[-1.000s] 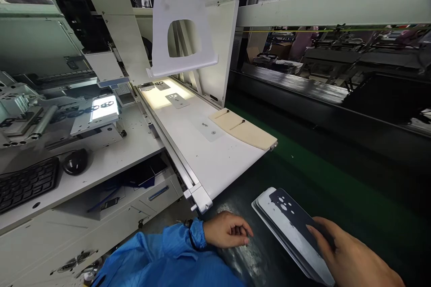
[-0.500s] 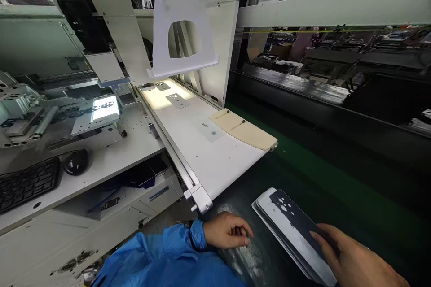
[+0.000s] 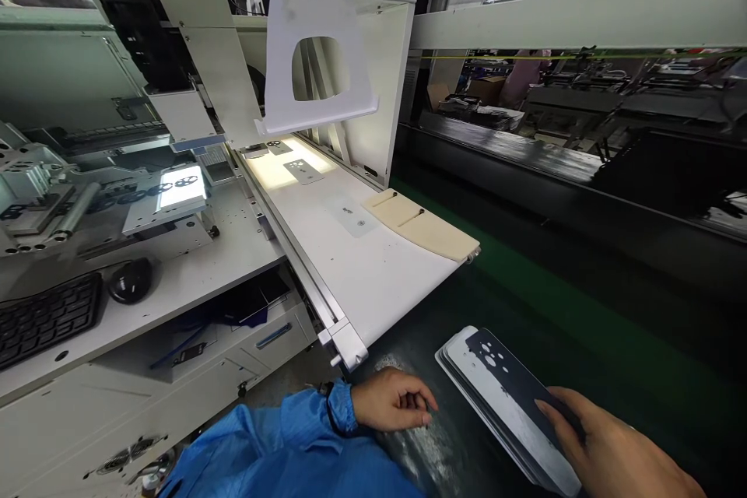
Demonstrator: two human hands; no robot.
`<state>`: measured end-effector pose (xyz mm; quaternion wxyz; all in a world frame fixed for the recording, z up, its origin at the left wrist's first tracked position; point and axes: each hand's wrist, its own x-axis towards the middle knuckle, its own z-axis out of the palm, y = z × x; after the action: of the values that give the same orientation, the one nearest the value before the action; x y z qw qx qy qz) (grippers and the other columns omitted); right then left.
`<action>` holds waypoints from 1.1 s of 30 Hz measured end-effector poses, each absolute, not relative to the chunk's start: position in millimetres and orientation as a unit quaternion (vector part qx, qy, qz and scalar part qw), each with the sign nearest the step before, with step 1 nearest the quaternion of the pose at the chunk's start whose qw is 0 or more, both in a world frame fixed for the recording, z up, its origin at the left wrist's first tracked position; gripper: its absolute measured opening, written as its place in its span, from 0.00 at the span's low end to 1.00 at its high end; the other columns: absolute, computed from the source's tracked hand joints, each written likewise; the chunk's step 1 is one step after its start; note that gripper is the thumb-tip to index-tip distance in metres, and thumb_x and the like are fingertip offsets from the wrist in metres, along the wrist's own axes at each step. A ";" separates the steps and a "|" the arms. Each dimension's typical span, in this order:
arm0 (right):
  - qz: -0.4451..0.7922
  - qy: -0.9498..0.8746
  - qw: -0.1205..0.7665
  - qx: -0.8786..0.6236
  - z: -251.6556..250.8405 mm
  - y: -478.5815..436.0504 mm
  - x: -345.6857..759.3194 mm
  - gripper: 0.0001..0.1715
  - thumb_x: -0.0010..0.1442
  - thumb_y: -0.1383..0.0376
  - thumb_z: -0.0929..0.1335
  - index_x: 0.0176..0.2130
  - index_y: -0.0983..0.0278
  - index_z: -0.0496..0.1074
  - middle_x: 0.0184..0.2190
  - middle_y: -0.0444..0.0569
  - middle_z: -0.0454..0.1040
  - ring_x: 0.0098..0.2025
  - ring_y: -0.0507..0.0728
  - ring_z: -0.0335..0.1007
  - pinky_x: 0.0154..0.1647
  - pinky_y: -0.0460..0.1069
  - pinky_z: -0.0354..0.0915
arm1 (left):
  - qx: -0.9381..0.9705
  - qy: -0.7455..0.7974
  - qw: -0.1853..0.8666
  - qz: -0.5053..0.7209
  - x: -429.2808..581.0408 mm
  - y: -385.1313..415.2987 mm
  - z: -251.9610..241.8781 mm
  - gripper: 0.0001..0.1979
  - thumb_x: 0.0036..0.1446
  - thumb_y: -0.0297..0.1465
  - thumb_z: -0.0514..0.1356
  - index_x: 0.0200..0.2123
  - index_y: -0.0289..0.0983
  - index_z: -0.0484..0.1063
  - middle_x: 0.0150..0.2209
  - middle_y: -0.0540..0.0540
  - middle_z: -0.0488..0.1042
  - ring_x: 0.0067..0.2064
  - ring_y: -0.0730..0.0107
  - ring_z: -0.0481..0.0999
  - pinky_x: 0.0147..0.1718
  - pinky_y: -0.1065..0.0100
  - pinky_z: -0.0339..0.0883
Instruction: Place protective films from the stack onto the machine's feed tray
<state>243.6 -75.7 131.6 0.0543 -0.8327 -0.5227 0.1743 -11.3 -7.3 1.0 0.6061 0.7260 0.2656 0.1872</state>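
At the lower right, a pile of thin pale phone-back sheets (image 3: 458, 362) lies on the dark green surface. On top is a dark phone-back sheet (image 3: 513, 373) with several camera holes, its lower half bright with reflection. My right hand (image 3: 612, 436) pinches the near end of this dark sheet between thumb and fingers. To the left of the pile, my left hand (image 3: 394, 401) rests loosely curled on the surface, its fingers partly apart and nothing visible in it. Beyond it, the white conveyor belt (image 3: 373, 288) carries a translucent sheet (image 3: 355, 219) and a grey sheet (image 3: 304, 171).
A cream guide plate (image 3: 423, 226) is fixed along the belt's right side. A white machine housing (image 3: 385, 93) spans the belt's far end, over a lit zone. At left are a keyboard (image 3: 50, 319), a mouse (image 3: 131, 281) and a lit fixture (image 3: 180, 188). A long beam (image 3: 572, 12) crosses upper right.
The sheets on the belt have shifted slightly away from me, toward the machine housing. Both hands and the pile stay practically where they were.
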 end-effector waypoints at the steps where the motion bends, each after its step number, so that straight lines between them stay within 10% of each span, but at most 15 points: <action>1: 0.174 -0.524 0.057 -0.832 130.6 -76.1 244.1 0.46 0.56 0.44 0.49 0.51 0.67 0.76 0.33 0.58 0.80 0.32 0.66 0.76 0.32 0.60 0.70 | 0.728 0.266 0.604 0.186 -11.3 -7.4 0.7 0.13 0.59 0.31 0.66 0.46 0.32 0.79 0.31 0.46 0.78 0.26 0.79 0.69 0.27 0.78 0.65; 33: 0.128 -0.551 0.095 -0.819 116.8 -76.6 255.2 0.38 0.59 0.45 0.52 0.45 0.62 0.78 0.28 0.55 0.79 0.29 0.65 0.76 0.24 0.57 0.69 | 0.720 0.269 0.612 0.186 -11.3 -7.5 3.7 0.13 0.58 0.32 0.66 0.46 0.33 0.79 0.32 0.45 0.78 0.26 0.79 0.69 0.26 0.79 0.64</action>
<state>255.2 -76.6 116.8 0.0950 -0.8189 -0.5512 0.1285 -11.3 -7.5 3.7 0.6117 0.7203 0.2693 0.1857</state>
